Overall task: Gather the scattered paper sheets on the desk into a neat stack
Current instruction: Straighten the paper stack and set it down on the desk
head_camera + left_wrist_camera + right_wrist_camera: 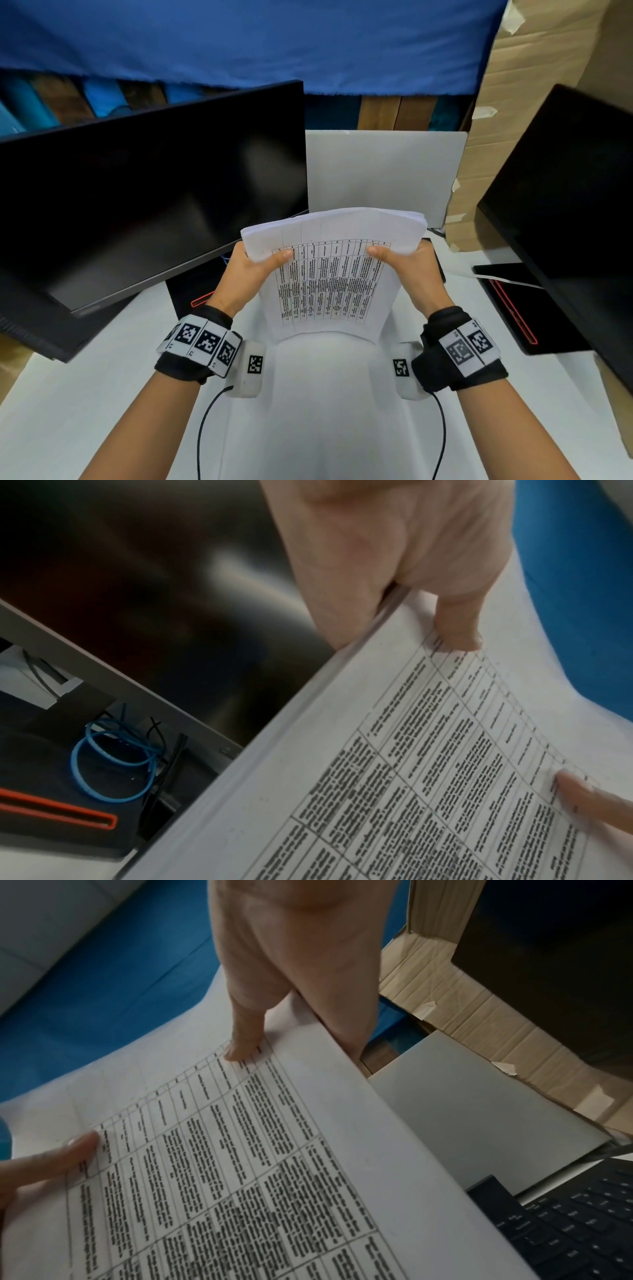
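A stack of white paper sheets (334, 274) with a printed table on its top page stands upright on its lower edge on the white desk (102, 394), its upper part curling away from me. My left hand (255, 263) grips the stack's left edge, thumb on the front page and fingers behind. My right hand (400, 262) grips the right edge the same way. The left wrist view shows the stack (411, 777) with the left thumb (455, 626) pressed on it. The right wrist view shows the stack (240, 1164) under the right thumb (245, 1039).
A large dark monitor (137, 205) stands at the left and another (575, 212) at the right. A grey laptop lid (380, 178) rises behind the stack, its keyboard (582, 1218) below. Cardboard boxes (520, 102) stand at the back right. A blue cable loop (113, 764) lies under the left monitor.
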`<state>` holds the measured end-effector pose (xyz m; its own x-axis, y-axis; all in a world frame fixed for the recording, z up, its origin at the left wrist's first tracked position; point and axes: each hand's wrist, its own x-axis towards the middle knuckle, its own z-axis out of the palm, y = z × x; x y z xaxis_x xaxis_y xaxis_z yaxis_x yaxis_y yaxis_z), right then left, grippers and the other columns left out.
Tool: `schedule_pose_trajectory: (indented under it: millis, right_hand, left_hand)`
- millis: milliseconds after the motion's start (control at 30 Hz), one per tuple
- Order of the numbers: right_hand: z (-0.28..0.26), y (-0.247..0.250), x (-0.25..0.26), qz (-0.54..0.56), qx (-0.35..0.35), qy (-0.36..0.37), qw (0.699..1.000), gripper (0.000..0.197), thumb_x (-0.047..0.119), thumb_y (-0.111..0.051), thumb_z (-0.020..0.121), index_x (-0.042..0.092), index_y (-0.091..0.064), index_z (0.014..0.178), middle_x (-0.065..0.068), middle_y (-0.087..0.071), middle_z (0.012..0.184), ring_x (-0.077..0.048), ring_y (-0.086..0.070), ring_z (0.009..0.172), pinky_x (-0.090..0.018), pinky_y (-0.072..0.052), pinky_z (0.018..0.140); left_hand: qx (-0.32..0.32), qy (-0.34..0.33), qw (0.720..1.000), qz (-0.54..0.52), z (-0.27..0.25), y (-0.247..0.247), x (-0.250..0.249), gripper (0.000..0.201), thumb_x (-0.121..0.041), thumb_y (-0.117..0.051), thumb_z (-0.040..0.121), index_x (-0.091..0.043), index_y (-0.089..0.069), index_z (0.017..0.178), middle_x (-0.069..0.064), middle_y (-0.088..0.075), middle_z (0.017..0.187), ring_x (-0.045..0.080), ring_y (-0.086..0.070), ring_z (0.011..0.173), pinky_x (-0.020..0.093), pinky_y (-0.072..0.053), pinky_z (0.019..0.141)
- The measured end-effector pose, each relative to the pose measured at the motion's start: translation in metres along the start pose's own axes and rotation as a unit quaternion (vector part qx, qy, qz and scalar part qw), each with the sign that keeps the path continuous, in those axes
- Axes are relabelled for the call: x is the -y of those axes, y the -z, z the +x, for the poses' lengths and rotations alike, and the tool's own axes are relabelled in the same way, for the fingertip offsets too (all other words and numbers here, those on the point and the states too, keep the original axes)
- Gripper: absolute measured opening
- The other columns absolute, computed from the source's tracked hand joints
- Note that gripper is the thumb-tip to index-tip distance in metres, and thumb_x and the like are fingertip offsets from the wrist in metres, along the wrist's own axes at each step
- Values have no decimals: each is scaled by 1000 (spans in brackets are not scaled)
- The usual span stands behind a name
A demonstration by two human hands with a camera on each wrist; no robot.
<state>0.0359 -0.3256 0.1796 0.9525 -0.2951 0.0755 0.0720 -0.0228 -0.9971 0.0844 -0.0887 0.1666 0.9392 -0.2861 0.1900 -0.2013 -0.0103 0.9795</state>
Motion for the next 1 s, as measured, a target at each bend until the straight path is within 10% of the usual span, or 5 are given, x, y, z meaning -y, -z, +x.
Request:
schedule_pose_trajectory:
  millis: [200, 467, 767, 1000]
  right_hand:
    - [-2, -3, 10, 1, 13, -1, 1000, 31, 2, -72, 71, 27, -62, 85, 7, -66, 84, 5, -66, 66, -14, -54, 57]
    - [10, 3, 39, -214, -31, 103, 971, 60, 25, -79, 66, 23, -51, 118, 8, -55, 91, -15, -53, 97, -24, -43, 87]
    - [0, -35, 43, -641, 83, 227, 729, 79, 56, -55, 78, 14, -29, 140, -7, -34, 147, -28, -20, 141, -59, -13, 109]
    - [-8, -65, 43, -657, 140, 265, 692, 70, 54, -45, 86, 16, -27, 141, -6, -38, 144, -25, -24, 140, -62, -7, 109]
  left_hand:
    - [14, 13, 1000, -10, -2, 5, 4, 32, -7, -65, 77, -28, -62, 100, -15, -74, 86, 7, -69, 89, 21, -57, 73]
    - [26, 12, 1000, -5, -1, 3, 3, 30, -7, -63, 80, -33, -63, 94, -18, -74, 85, 5, -69, 86, 21, -57, 77]
    - [19, 5, 1000, 1, -2, 0, 2, 28, -7, -60, 83, -34, -63, 91, -23, -73, 80, 0, -68, 83, 18, -56, 75]
    - [4, -8, 1000, 3, -3, -6, 1, 26, -9, -60, 83, -33, -62, 95, -9, -71, 87, 3, -68, 83, 23, -57, 78]
